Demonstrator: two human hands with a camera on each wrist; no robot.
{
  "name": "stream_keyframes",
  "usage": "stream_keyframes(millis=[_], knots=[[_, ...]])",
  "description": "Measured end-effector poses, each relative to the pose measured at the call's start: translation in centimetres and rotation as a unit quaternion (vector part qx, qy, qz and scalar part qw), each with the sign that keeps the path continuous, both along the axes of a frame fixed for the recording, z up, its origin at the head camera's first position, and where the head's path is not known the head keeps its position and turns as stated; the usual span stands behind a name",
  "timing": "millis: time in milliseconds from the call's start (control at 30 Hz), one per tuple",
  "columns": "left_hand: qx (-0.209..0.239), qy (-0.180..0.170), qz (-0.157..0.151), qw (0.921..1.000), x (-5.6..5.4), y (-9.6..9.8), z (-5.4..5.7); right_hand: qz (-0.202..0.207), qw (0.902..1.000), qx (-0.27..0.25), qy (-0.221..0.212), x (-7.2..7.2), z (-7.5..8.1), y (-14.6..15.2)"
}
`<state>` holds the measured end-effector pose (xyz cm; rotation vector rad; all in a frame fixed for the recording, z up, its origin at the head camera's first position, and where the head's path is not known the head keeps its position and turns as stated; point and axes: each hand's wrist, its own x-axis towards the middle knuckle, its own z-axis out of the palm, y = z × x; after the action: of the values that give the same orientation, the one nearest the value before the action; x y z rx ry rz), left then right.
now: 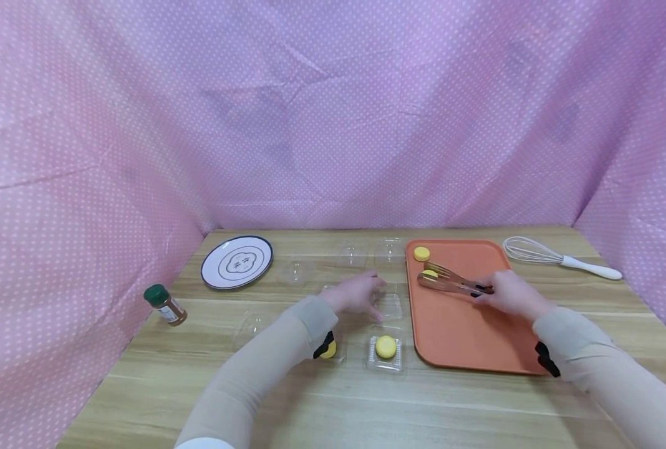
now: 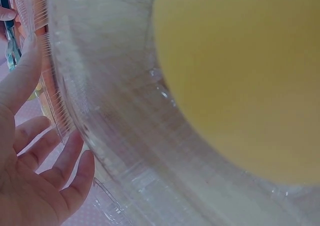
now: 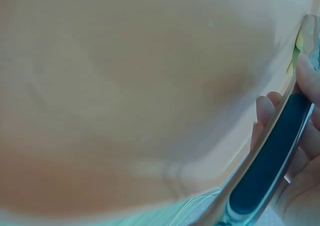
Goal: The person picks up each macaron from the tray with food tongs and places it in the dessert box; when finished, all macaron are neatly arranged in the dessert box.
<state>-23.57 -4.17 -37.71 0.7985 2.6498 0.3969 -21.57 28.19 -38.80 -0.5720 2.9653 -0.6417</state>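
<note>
My right hand [image 1: 509,293] grips a pair of tongs [image 1: 451,284] by the dark handle [image 3: 270,156]. The tongs' tips lie around a round yellow cake [image 1: 430,273] on the orange tray [image 1: 479,330]; whether they squeeze it cannot be told. Another yellow cake [image 1: 421,253] sits near the tray's far left corner. My left hand [image 1: 358,293] reaches to a clear plastic box [image 1: 390,304] left of the tray, thumb and fingers spread at its side. Nearer, one clear box holds a yellow cake [image 1: 386,347]. A further yellow cake [image 1: 328,350] is partly hidden under my left wrist.
Several clear plastic pieces, such as a lid [image 1: 391,251], stand behind and left of my left hand. A white plate [image 1: 221,265] and a green-capped jar [image 1: 167,305] are at the left. A white whisk [image 1: 582,265] lies right of the tray. Pink dotted cloth hangs around the table.
</note>
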Motion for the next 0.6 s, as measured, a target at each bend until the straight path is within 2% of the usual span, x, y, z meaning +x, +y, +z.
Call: stream_keyframes(millis=[600], knots=[[0.005, 0.0, -0.003, 1.0, -0.08, -0.03, -0.09, -0.013, 0.9995, -0.005, 0.027, -0.29, 0.37, -0.46]])
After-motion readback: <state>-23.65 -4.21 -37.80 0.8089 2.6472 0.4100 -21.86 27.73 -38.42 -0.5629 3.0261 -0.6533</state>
